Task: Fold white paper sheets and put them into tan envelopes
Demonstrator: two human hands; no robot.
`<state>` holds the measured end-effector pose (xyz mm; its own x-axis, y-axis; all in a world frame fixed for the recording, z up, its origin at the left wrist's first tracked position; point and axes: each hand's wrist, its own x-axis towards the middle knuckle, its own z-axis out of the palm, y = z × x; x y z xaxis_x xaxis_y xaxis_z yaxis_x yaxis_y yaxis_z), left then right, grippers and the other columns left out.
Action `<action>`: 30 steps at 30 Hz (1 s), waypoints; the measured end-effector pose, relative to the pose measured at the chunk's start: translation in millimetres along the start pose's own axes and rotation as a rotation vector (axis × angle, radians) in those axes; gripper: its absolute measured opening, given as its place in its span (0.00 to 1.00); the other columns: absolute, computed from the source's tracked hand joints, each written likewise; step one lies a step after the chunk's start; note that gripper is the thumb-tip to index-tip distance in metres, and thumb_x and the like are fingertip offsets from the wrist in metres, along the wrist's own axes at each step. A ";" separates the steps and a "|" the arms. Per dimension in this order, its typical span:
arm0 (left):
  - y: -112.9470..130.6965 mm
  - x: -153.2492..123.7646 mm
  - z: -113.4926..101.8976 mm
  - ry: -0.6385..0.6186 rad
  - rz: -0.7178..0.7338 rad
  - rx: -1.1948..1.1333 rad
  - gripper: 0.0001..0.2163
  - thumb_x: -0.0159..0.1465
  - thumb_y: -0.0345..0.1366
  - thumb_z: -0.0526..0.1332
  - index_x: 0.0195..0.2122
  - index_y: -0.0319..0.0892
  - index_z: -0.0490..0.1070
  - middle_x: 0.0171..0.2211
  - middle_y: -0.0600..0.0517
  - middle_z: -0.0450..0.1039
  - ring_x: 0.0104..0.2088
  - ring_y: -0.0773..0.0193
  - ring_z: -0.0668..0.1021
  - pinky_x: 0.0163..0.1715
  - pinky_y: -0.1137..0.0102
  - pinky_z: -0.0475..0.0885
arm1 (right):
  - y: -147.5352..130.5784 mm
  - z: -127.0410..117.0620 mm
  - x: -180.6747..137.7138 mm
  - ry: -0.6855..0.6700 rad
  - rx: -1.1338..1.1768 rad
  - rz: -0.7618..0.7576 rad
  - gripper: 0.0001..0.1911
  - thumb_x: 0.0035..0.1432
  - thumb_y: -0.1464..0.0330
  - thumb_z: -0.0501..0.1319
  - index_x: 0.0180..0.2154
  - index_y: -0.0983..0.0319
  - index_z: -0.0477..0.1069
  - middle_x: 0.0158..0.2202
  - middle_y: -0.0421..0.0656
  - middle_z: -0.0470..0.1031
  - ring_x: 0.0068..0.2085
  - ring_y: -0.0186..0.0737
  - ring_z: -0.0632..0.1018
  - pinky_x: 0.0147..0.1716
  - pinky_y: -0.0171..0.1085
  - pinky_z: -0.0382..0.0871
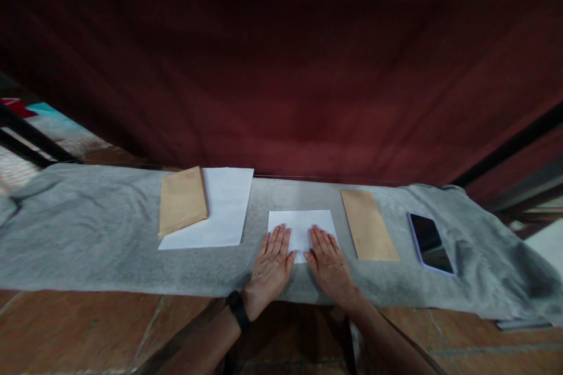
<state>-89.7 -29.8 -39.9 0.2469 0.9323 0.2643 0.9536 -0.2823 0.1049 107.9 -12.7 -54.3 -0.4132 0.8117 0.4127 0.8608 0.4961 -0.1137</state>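
Note:
A white sheet of paper lies flat in front of me on a grey cloth. My left hand rests flat on its left part, fingers stretched out. On the right part my right hand lies the same way, palm down. The two hands are apart, with thumbs pointing toward each other near the sheet's front edge. Neither hand grips anything. Whether the sheet is folded I cannot tell. Just right of it is a flat brown paper envelope.
To the left, a stack of brown envelopes lies partly over larger white paper. A phone lies at the right. Grey cloth covers the narrow surface. A dark red curtain hangs behind; floor tiles show below.

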 end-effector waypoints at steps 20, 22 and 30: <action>-34.3 80.6 -28.5 -0.107 -0.200 -0.154 0.16 0.67 0.33 0.56 0.54 0.38 0.72 0.53 0.39 0.73 0.55 0.48 0.73 0.57 0.54 0.64 | 17.0 -12.8 0.1 -0.121 0.019 0.070 0.29 0.72 0.60 0.49 0.68 0.67 0.56 0.69 0.52 0.59 0.69 0.48 0.61 0.69 0.52 0.53; -37.4 81.7 -33.8 -0.113 -0.296 -0.328 0.11 0.63 0.32 0.59 0.46 0.40 0.75 0.50 0.40 0.74 0.54 0.48 0.73 0.58 0.54 0.62 | 19.5 -14.7 0.7 -0.140 0.028 0.075 0.28 0.71 0.62 0.50 0.68 0.66 0.58 0.69 0.51 0.59 0.69 0.48 0.61 0.69 0.53 0.53; -60.3 73.2 -56.7 -0.213 -0.576 -0.877 0.04 0.55 0.35 0.60 0.24 0.43 0.68 0.20 0.56 0.67 0.28 0.60 0.75 0.30 0.68 0.69 | 38.9 -20.2 6.9 -0.106 0.093 0.087 0.32 0.63 0.77 0.49 0.68 0.64 0.57 0.68 0.50 0.63 0.68 0.46 0.64 0.68 0.52 0.57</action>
<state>-138.9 42.6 27.5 -0.0952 0.9733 -0.2090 0.5004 0.2283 0.8351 144.6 6.0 -37.6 -0.3713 0.8786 0.3002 0.8656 0.4446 -0.2306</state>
